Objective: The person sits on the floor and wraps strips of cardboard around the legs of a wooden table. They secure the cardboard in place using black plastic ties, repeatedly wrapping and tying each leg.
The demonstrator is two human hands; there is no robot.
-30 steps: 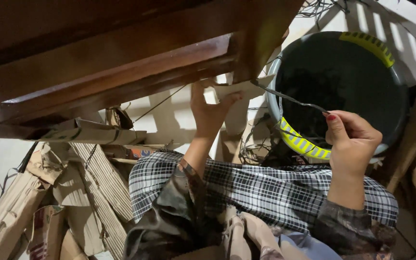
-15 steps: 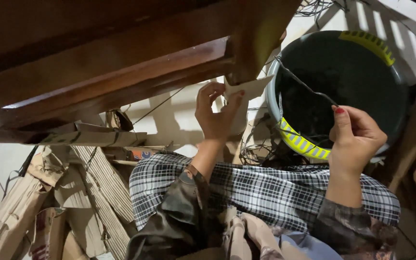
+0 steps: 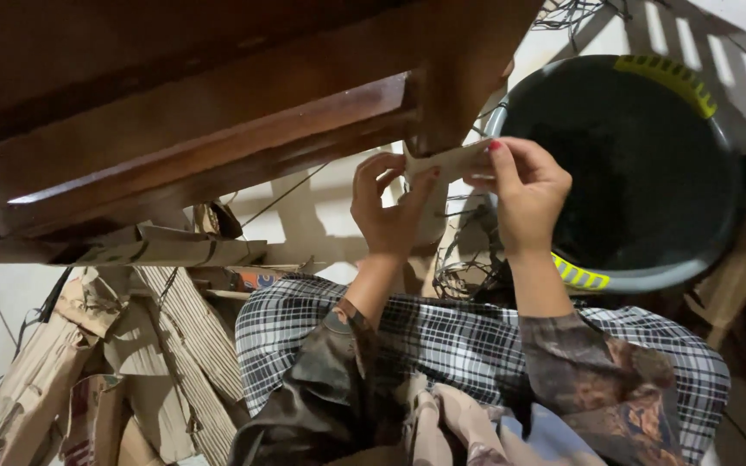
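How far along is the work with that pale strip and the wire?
Done: a tangle of thin wire lies beside the dark basin. In hand: left hand and right hand pinch a pale strip together. What's left: cannot tell.

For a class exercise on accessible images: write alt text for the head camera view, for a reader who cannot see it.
Both hands, left hand and right hand, hold a small pale strip between them, just under a dark wooden frame. Behind the right hand sits a round dark basin with yellow grips; checked cloth covers the lap, and corrugated cardboard lies to the left.
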